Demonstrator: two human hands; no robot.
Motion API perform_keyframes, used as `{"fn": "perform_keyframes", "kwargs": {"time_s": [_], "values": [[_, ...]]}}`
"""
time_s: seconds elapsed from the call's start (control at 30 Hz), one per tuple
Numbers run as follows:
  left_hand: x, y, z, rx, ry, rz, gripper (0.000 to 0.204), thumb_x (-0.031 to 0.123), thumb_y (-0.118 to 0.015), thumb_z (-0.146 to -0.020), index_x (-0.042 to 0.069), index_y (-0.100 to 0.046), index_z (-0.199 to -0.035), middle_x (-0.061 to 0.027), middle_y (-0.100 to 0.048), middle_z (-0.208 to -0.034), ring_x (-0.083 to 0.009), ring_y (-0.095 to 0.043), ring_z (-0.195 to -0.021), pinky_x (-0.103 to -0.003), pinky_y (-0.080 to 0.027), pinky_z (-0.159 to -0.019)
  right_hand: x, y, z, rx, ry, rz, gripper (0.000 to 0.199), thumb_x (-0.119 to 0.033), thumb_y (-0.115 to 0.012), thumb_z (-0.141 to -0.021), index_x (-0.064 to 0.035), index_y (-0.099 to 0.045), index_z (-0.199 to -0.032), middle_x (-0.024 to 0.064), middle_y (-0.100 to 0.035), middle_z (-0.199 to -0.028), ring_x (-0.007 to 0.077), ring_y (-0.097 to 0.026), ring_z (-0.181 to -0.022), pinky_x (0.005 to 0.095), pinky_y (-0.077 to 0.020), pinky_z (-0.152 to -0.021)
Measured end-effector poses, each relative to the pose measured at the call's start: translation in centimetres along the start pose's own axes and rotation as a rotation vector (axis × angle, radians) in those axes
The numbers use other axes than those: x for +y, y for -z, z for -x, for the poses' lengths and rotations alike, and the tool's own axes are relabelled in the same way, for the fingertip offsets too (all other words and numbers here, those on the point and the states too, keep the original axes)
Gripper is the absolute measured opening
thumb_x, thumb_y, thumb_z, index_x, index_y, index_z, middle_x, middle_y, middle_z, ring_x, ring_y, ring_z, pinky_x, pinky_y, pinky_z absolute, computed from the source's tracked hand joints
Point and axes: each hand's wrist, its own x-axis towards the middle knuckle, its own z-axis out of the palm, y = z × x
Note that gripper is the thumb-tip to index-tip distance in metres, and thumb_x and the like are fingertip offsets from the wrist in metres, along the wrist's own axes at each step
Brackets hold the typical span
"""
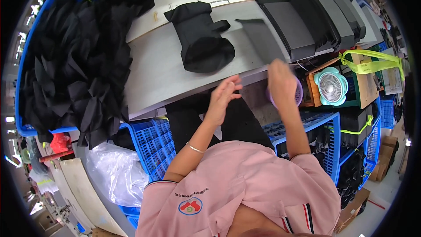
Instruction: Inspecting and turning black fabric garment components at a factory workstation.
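Grey table (171, 74) edge, both hands just below, left hand (222, 98), right hand (281, 83)

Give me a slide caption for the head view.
Left hand open and empty, right hand on a round purple ridged object, below a grey worktable bearing a black fabric piece.

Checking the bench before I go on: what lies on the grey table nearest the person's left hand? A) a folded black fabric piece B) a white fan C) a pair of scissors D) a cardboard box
A: a folded black fabric piece lies on the grey table just beyond the raised, empty left hand; the small fan sits off to the right, below the table edge.
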Motion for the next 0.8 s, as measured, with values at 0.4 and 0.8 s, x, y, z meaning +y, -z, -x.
{"fn": "perform_keyframes", "kwargs": {"time_s": [0.4, 0.8], "values": [[-2.0, -2.1, 0.7, -0.454, 0.219, 0.558, 0.102, 0.076, -0.065, -0.068, 0.011, -0.042, -0.144, -0.0106, -0.047, -0.144, -0.0314, -0.049, -0.131, -0.048, -0.041, -0.110, -7.2, 7.4, 8.4, -0.353, -0.390, -1.147, 0.012, -0.011, -0.058, -0.097, 0.0008, -0.062, -0.100, 0.0150, -0.070, -0.111, 0.0220, -0.064, -0.076, 0.0302, -0.0504, -0.073], [1.9, -0.6, 2.8, -0.017, 0.117, 0.379, 0.047, 0.029, -0.069, -0.093, -0.002, -0.055, -0.126, -0.0151, -0.068, -0.111, -0.0280, -0.067, -0.103, -0.039, -0.054, -0.091, -8.0, 5.0, 7.4, -0.515, -0.550, -1.118, 0.053, -0.015, -0.066, -0.092, 0.0006, -0.045, -0.139, 0.0150, -0.062, -0.118, 0.0184, -0.059, -0.109, 0.0301, -0.0452, -0.094]]}}
